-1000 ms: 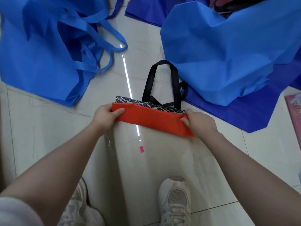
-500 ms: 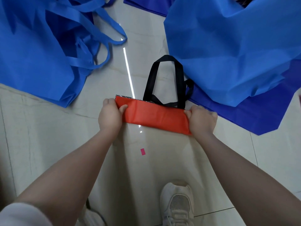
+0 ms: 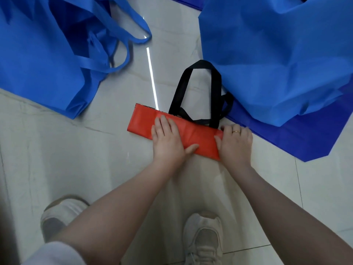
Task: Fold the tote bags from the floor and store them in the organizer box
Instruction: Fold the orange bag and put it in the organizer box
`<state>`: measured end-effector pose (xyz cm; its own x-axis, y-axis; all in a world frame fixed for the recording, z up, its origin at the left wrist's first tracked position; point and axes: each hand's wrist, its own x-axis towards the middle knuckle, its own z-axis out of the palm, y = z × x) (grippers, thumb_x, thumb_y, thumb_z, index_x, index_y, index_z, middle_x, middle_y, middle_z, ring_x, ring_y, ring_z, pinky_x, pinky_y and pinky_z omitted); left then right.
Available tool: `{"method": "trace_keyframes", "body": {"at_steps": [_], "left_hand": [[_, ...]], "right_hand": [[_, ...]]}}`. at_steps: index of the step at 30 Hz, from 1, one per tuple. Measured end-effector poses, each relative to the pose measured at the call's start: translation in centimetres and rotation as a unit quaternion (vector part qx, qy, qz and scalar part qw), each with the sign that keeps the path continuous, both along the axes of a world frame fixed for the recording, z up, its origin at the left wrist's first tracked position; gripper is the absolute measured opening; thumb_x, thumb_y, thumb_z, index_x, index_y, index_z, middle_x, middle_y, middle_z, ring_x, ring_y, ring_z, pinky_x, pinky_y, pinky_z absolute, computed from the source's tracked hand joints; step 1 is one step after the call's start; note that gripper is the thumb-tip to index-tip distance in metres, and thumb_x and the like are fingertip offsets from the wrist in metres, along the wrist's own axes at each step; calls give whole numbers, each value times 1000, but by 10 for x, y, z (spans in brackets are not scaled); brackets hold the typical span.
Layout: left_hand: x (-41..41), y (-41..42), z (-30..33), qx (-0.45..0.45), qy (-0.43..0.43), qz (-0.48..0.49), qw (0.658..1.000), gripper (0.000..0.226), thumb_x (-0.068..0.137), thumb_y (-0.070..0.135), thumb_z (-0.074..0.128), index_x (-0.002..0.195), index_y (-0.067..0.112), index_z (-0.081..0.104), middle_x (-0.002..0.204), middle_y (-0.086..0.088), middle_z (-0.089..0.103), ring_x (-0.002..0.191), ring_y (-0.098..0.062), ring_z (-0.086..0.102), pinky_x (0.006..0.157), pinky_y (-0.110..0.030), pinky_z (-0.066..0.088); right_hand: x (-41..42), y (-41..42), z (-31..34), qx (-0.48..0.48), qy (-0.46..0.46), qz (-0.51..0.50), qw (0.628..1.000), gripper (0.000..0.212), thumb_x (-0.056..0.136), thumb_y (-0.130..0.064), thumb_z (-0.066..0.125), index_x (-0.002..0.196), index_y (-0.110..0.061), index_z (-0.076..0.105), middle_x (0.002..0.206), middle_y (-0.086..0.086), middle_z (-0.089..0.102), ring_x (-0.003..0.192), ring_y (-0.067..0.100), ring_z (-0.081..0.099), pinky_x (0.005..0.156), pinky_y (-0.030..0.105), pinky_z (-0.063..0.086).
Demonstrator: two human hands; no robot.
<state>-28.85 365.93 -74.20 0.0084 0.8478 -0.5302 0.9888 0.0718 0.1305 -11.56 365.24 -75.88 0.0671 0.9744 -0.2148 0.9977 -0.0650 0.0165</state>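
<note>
A red tote bag lies on the floor as a narrow folded strip, its black handles looping away from me. My left hand presses flat on the middle of the strip, fingers straight. Over the strip's right end rests my right hand, fingers spread and a ring showing. Unfolded blue tote bags lie at the left and right. The organizer box is out of view.
A darker blue bag spreads under the right blue bag. Pale tiled floor lies around the red bag. My two white shoes stand below my arms.
The red bag has been folded over fully, hiding its black patterned edge. My left hand slid from the strip's left end to its middle and now lies flat. Both hands press down.
</note>
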Motion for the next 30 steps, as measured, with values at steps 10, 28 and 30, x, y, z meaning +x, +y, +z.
{"method": "trace_keyframes", "body": {"at_steps": [10,28,30], "left_hand": [[-18,12,-2,25,67,-165,984,108,76,65,56,148,1,7,153,-17,13,141,-33,16,116,-41,6],[-8,-20,-3,-32,-19,-143,989,135,58,71,70,149,10,-10,155,-17,-14,142,-35,-17,116,-41,-3],[-22,-14,-4,-28,-87,-125,988,119,64,61,73,150,15,5,157,-12,-4,144,-30,-8,117,-37,3]], "right_hand": [[-1,-38,26,-194,189,-92,958,39,85,-44,62,104,-11,53,110,7,53,97,26,56,77,34,41],[-2,-36,56,-311,533,-257,743,15,94,-9,50,87,-10,63,67,5,58,53,12,57,50,23,48],[-4,-29,62,-347,565,-301,685,25,91,4,39,94,-7,61,68,6,60,53,10,61,52,22,51]]}}
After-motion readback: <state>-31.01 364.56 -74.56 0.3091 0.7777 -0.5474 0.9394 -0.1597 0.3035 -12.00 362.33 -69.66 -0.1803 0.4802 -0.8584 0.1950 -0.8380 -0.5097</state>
